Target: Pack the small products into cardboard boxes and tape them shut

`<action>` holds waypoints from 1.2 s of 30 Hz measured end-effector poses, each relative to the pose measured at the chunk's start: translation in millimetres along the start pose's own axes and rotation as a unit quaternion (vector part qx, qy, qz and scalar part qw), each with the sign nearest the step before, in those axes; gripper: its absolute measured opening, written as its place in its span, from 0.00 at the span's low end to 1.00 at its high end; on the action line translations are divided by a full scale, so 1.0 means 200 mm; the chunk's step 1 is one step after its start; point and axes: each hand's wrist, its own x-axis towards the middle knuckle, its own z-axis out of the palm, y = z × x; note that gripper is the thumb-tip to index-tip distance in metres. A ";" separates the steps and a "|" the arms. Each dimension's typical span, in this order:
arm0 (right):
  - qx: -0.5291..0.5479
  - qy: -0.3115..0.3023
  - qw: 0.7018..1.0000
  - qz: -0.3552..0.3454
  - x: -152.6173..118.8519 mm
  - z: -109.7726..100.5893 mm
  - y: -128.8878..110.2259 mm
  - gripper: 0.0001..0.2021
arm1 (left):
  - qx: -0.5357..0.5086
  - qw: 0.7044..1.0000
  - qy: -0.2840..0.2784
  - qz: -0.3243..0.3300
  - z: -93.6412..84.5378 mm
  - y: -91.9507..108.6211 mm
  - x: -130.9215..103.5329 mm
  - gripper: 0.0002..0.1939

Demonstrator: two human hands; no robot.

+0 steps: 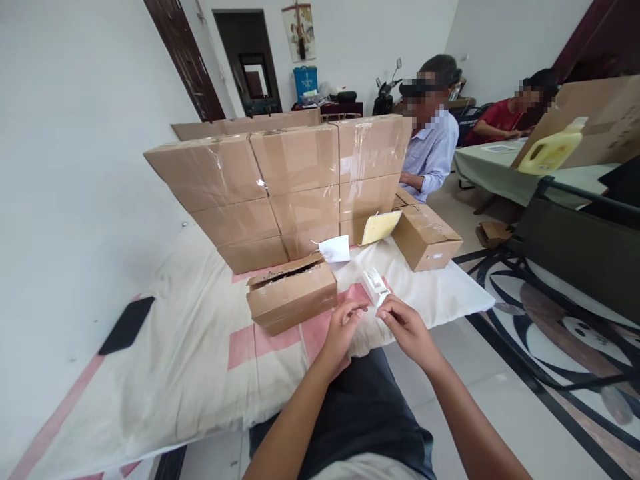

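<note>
Bare forearms (305, 400) are being held out beside a small carton (296, 301), its gaping top being left open, while right of that carton, near a white tape dispenser (374, 287), the left hand (344, 321) is being loosely curled and the right hand (406, 327) pressed thumb to finger, anything pinched being indiscernible.

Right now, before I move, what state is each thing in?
Left hand, partly curled; grip unclear
Right hand, thumb and forefinger near together; grip unclear
White tape dispenser, close to both hands
Near box, top gaping
Cardboard wall, standing, taped
Yellow card, propped aslant
Black slab, lying flat
Yellow jug, upright
</note>
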 end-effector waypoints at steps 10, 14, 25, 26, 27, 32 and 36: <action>-0.035 -0.048 0.998 0.017 0.00 0.17 -0.04 0.17 | 0.104 0.985 0.110 0.082 -0.10 0.17 -0.10 0.12; -0.101 -0.051 0.986 0.125 0.04 0.24 0.04 0.16 | 0.178 0.948 0.229 0.130 -0.12 0.19 -0.17 0.09; -0.256 0.000 0.959 -0.120 0.43 0.27 -0.01 0.20 | 0.275 0.930 0.241 0.037 -0.78 0.53 -0.07 0.09; -0.274 -0.018 0.946 -0.171 0.49 0.30 -0.05 0.22 | 0.268 0.939 0.213 0.018 -0.81 0.53 -0.05 0.10; -0.295 -0.047 0.933 -0.203 0.55 0.33 -0.09 0.24 | 0.264 0.945 0.193 0.002 -0.84 0.53 -0.02 0.10; -0.361 -0.216 0.876 -0.235 0.70 0.51 -0.08 0.32 | 0.300 0.945 0.119 -0.052 -0.93 0.47 0.06 0.11; -0.362 -0.218 0.880 -0.218 0.68 0.56 -0.02 0.34 | 0.340 0.931 0.105 -0.076 -0.98 0.40 0.09 0.12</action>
